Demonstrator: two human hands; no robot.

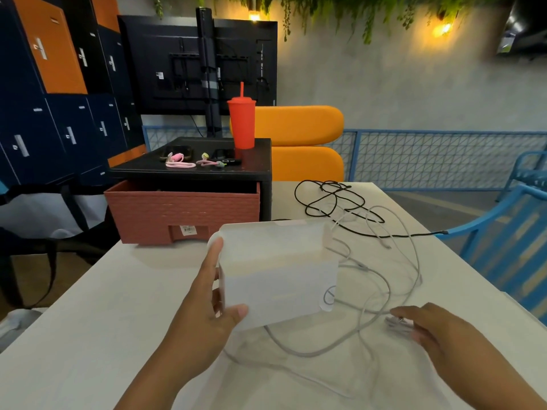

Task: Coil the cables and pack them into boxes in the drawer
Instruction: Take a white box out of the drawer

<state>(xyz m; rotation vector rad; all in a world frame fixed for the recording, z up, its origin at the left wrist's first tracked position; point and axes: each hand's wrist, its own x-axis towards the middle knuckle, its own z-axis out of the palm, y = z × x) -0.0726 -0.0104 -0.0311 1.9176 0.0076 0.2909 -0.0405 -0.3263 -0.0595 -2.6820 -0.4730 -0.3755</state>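
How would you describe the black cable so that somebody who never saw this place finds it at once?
On the white table stands a black cabinet with a reddish-brown drawer. Right of that drawer, toward the table's far edge, the black cable lies in loose loops. It is the only dark cable; the other cables, by the white box that the left hand grips, are pale grey.

White box, terracotta drawer

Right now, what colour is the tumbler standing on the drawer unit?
Red, straw included. The tumbler shows best in the head view.
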